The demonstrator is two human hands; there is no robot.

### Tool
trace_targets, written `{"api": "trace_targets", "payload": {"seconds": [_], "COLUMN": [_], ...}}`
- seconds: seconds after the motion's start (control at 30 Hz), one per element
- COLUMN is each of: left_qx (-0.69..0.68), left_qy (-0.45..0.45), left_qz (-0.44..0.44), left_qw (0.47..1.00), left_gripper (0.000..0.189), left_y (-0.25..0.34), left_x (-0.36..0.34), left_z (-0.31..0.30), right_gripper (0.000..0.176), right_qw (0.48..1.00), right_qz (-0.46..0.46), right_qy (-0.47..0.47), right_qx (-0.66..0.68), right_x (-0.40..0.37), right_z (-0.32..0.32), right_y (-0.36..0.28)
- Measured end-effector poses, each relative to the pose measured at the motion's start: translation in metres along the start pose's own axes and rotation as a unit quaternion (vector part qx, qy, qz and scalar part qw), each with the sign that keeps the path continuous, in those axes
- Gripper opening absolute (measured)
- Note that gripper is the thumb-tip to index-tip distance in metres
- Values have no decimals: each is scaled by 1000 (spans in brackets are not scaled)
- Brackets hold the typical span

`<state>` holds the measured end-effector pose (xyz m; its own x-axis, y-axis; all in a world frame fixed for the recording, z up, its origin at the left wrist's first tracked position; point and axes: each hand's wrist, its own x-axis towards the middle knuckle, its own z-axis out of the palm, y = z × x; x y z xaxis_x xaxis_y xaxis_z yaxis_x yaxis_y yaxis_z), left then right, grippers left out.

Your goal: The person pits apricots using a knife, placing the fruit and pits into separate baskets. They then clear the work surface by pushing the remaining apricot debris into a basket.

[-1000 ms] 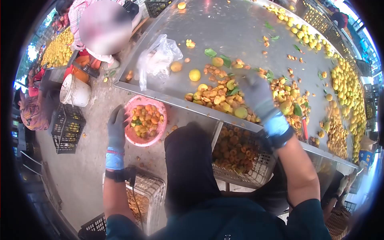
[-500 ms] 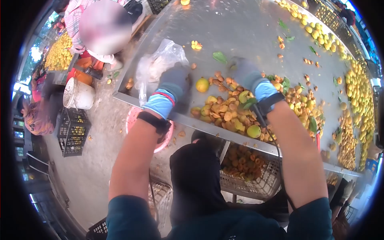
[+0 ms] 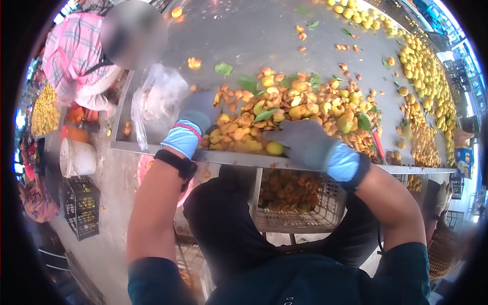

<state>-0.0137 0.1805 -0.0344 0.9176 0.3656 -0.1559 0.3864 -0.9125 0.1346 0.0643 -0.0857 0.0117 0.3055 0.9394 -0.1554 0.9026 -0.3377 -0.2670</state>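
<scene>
My left hand (image 3: 198,109), in a grey glove with a blue cuff, rests on the steel table (image 3: 244,30) against the left side of a pile of yellow-orange fruit halves (image 3: 290,107). My right hand (image 3: 302,142), gloved the same way, lies palm down at the table's near edge, fingers pointing left and touching a whole yellow-green fruit (image 3: 274,148). Neither hand grips anything that I can see. Green leaves are mixed into the pile.
A clear plastic bag (image 3: 155,99) lies left of my left hand. A white crate (image 3: 300,203) of fruit halves sits under the table, a pink bowl (image 3: 145,170) below its edge. Whole fruit (image 3: 427,71) lines the right. A person in a pink shirt (image 3: 76,51) is at left, with a white bucket (image 3: 76,157).
My left hand rose from the pink bowl to the table. Both hands came toward the near edge, and the pile of fruit halves now lies closer to the edge.
</scene>
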Motion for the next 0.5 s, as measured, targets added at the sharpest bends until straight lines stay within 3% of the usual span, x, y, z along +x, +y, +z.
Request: {"api": "trace_targets", "payload": {"seconds": [0.1, 0.17, 0.23, 0.27, 0.33, 0.37, 0.43, 0.5], "left_qx": [-11, -187, -320, -322, -433, -430, -461, -496], "left_qy": [47, 62, 98, 94, 127, 120, 73, 68], "left_qz": [14, -90, -62, -55, 18, 25, -24, 3], "left_qw": [999, 976, 940, 940, 892, 895, 884, 866], "left_gripper": [45, 42, 39, 39, 36, 36, 37, 38], "left_y": [-4, -9, -18, -21, -24, -14, 10, 38], "left_x": [-4, -9, -21, -26, -31, -33, -34, -23], "left_z": [-3, -1, -3, 1, 3, -2, -19, -27], "right_gripper": [29, 24, 22, 24, 24, 25, 29, 30], "right_qw": [999, 1000, 995, 991, 994, 992, 993, 992], "right_qz": [14, 17, 80, 33, -28, -81, -81, -55], "right_qy": [-50, -17, 49, 111, 85, 82, -80, -106], "right_qx": [-2, -20, 38, 73, 68, 54, -7, -45], "right_x": [14, 13, 5, 4, 5, 9, 34, 47], "right_z": [5, 17, 16, 32, 28, 28, 15, 9], "right_y": [0, 7, 10, 16, 3, 0, -4, -8]}}
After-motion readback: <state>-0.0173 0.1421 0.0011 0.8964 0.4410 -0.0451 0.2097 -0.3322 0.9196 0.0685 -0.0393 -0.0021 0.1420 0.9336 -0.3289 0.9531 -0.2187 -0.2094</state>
